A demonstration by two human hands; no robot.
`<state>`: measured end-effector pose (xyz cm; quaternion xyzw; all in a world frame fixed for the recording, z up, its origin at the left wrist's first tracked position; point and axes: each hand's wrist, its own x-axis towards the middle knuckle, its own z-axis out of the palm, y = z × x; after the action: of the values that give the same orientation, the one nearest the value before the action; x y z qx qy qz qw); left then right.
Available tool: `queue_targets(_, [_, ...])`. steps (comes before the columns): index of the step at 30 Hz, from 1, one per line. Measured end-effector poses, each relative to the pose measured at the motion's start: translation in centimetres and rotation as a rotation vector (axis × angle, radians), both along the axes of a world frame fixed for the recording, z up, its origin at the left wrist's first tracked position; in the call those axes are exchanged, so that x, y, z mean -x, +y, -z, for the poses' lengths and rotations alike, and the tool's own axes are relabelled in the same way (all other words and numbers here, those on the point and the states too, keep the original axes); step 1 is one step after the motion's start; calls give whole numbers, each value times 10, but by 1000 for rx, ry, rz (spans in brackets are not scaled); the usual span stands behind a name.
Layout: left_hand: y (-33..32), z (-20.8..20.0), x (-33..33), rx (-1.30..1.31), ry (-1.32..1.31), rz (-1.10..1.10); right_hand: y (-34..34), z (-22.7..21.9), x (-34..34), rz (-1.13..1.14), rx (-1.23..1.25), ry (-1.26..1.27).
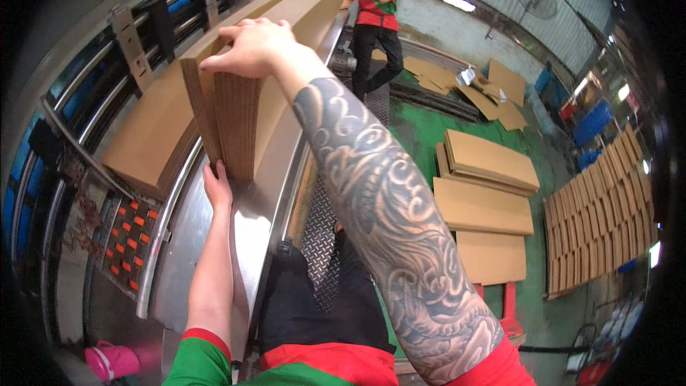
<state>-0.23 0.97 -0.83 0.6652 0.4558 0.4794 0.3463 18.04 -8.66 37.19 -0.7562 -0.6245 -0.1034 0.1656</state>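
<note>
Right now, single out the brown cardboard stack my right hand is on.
The upright stack of brown cardboard sheets under your right hand, standing on edge on the silver metal table; the left stack and right stacks lie untouched.

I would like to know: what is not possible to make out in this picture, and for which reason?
All in the head view:
- Sheet count of the upright cardboard bundle: edges too fine.
- Some fingers of the left hand: out of sight, behind the hand itself or the bundle.
- Face of the co-worker: blurred.
- Full shape of the red stand: partly covered by the right forearm.
</note>
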Motion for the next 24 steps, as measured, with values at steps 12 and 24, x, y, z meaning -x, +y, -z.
queue_targets(12, [-4,-8,6,-3,24,-24,4,5,-1,-34,1,-32])
queue_targets(24, [-7,-8,7,-12,4,-27,5,8,-5,-29,0,-52])
